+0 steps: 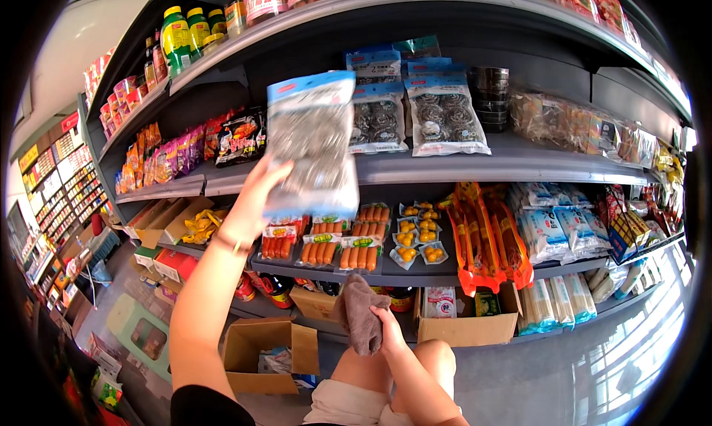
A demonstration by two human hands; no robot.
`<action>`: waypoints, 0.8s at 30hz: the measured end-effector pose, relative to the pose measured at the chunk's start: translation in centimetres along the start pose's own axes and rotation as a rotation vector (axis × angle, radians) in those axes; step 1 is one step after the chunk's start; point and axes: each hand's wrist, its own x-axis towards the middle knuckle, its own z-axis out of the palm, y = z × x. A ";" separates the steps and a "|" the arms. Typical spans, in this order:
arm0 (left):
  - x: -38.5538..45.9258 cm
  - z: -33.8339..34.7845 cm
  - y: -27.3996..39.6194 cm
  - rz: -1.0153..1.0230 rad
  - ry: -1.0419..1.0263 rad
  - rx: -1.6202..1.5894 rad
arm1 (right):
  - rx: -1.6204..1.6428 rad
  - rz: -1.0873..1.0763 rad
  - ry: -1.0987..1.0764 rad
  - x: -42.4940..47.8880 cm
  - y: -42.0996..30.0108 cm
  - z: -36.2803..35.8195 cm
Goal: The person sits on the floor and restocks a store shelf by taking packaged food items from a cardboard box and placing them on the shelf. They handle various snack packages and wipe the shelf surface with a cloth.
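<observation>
My left hand (266,189) grips a blurred plastic pack of steel wool scourers (312,131) by its lower left side, raised in front of the middle shelf (445,169). Two similar scourer packs, one to the left (380,117) and one to the right (446,114), lean upright at the front of that shelf, with more packs behind them. In my right hand (392,332) is a bunched brown cloth (361,317), held low above my knees. The pack in my left hand hides part of the shelf behind it.
Sausage packs (359,253), small bags of yellow round food (429,252) and long orange-red packets (489,237) lie on the shelf below. An open cardboard box (267,381) stands on the floor at left. Black round containers (489,100) are stacked right of the scourers.
</observation>
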 end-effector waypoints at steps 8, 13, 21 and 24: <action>-23.5 -6.1 -8.1 -0.163 0.157 0.259 | 0.166 0.199 -0.028 1.0 2.7 -0.1; -30.0 -8.0 -15.8 -0.225 0.094 0.524 | -0.493 -0.259 -0.344 1.1 8.3 1.3; -30.2 -9.4 -19.2 -0.330 0.070 0.688 | -0.974 -0.447 -0.627 -0.7 12.2 4.3; -29.8 -8.5 -19.1 -0.255 0.011 0.718 | -1.049 -0.595 -0.581 1.2 11.7 3.9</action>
